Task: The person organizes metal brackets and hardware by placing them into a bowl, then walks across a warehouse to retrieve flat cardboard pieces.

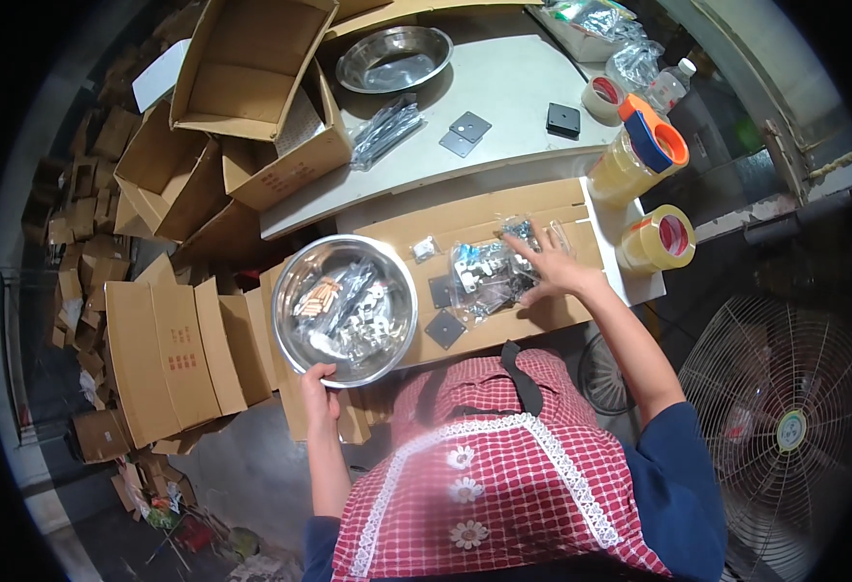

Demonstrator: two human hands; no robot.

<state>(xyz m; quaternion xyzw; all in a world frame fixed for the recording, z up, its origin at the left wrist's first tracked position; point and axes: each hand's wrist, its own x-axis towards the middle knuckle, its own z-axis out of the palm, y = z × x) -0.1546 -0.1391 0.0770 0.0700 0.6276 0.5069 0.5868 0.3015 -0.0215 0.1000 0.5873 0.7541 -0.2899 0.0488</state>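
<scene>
My left hand [320, 393] grips the near rim of a round steel bowl [401, 281], thumb over the edge. Inside lie wooden dowels [319, 297], white plastic fittings [372, 315] and clear plastic packaging. To the right, my right hand [554, 267] rests with fingers spread on clear plastic bags of small hardware [481, 274]; parts of the bags are hidden beneath it. Between the bowl and the bags are a small white packet [425, 248] and dark square plates [444, 330]. All of these rest on a flat cardboard sheet [581, 199].
Tape rolls [659, 240] and an orange-blue tape dispenser [654, 136] stand at the right edge. Behind, a white table [513, 78] holds another steel bowl [395, 60], bagged dark strips [387, 131] and dark plates [563, 120]. Cardboard boxes [251, 78] crowd the left; a fan [789, 427] stands right.
</scene>
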